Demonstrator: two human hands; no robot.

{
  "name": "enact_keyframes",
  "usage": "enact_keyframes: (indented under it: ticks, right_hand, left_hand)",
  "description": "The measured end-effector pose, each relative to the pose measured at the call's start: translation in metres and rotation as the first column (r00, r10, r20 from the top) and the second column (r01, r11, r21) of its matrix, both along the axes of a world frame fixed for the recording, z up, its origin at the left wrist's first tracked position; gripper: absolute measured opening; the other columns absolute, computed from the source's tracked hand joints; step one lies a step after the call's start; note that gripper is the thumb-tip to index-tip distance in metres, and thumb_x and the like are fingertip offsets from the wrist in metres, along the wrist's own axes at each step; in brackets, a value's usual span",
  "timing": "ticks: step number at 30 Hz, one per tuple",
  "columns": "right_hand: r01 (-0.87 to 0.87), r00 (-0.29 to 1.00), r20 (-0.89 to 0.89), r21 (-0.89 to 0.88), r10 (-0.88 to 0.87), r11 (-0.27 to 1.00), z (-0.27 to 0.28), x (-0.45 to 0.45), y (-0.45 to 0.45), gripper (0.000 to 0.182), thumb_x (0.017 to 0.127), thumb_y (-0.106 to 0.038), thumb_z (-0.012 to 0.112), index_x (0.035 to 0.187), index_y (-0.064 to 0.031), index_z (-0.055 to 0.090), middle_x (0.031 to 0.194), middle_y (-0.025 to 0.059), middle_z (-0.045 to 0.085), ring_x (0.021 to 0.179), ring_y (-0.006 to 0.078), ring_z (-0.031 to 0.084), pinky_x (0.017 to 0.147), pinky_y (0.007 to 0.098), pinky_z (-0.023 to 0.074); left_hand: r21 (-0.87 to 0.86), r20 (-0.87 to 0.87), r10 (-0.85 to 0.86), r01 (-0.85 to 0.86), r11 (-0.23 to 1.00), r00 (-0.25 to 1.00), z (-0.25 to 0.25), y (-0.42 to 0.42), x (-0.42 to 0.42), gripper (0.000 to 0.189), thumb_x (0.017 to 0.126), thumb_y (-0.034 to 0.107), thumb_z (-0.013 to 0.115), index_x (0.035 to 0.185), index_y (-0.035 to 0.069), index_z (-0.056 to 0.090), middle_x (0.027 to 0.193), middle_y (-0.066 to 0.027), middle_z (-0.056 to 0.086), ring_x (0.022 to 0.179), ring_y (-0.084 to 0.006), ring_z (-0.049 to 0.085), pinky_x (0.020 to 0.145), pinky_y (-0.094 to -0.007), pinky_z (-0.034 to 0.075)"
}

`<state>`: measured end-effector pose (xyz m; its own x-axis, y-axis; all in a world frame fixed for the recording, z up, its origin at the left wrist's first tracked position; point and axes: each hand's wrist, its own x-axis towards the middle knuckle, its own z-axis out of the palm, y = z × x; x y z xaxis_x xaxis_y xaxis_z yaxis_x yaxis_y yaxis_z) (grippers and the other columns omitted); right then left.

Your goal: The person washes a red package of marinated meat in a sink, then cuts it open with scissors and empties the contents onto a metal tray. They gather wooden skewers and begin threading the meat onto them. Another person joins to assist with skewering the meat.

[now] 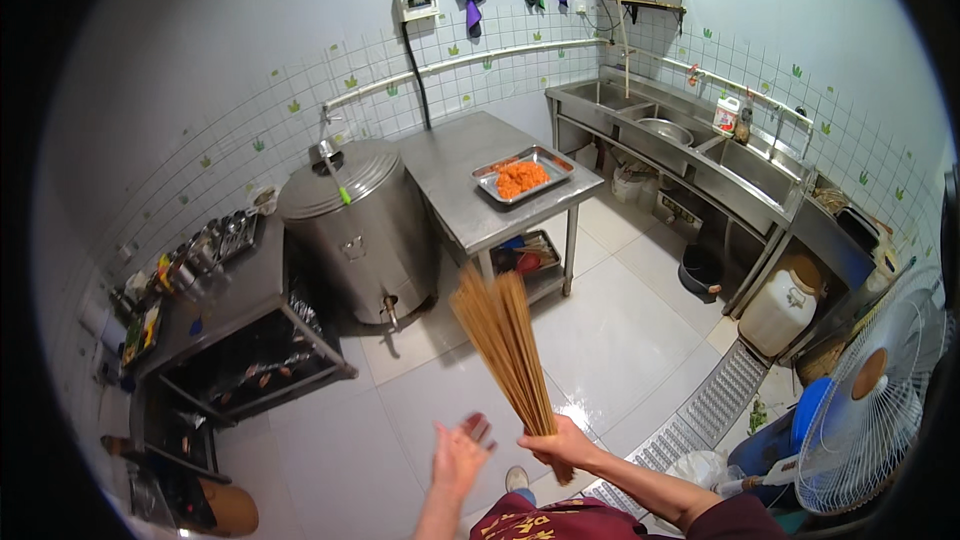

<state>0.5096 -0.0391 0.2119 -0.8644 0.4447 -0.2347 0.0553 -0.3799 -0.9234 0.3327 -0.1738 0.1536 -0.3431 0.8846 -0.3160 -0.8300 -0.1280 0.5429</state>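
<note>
A large bundle of long thin wooden sticks (pixel 510 349) stands up at a slant in front of me, its far ends fanned out and slightly blurred. My right hand (pixel 559 444) grips it around the lower end, with short tips poking out beneath the fist. To the left of the bundle is my left hand (pixel 461 454), fingers spread and holding nothing, apart from the sticks. Beyond the sticks' far ends, a steel tray (pixel 560 162) of shredded orange food (pixel 523 178) rests on a stainless steel table (pixel 450 157).
A big steel cylindrical boiler (pixel 352 240) with a tap stands left of the table. Further left is a steel counter (pixel 247 270) with utensils. A sink unit (pixel 694 157) lines the right wall. Near my right side are a floor drain grate (pixel 712 394) and a standing fan (pixel 870 397).
</note>
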Motion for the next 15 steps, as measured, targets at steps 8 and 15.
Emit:
enact_keyframes:
  ticks: [8,15]
  right_hand:
    - [-0.28,0.929,0.347,0.425,0.131,0.861,-0.028,-0.016,0.091,0.042,0.084,-0.03,0.07,0.114,-0.004,0.057,0.098,0.0132,0.065,0.095,0.0209,0.06,0.085,0.0341,0.0464]
    - [-0.001,0.954,0.284,0.336,-0.1,0.942,-0.046,-0.067,0.157,0.04,0.082,-0.022,0.074,0.113,-0.0023,0.057,0.102,0.0093,0.066,0.097,0.0189,0.06,0.086,0.0333,0.0465]
  left_hand:
    - [0.088,-0.754,-0.144,0.316,0.945,0.641,0.129,0.182,-0.164,0.097,0.086,0.077,0.012,0.141,0.003,0.041,0.147,-0.0085,0.039,0.132,-0.0215,0.038,0.111,-0.0377,0.026]
    - [-0.232,-0.589,-0.533,0.505,0.831,0.607,0.106,0.317,-0.22,0.093,0.087,0.074,0.015,0.14,0.002,0.04,0.14,-0.0139,0.046,0.133,-0.0256,0.041,0.109,-0.0395,0.034]
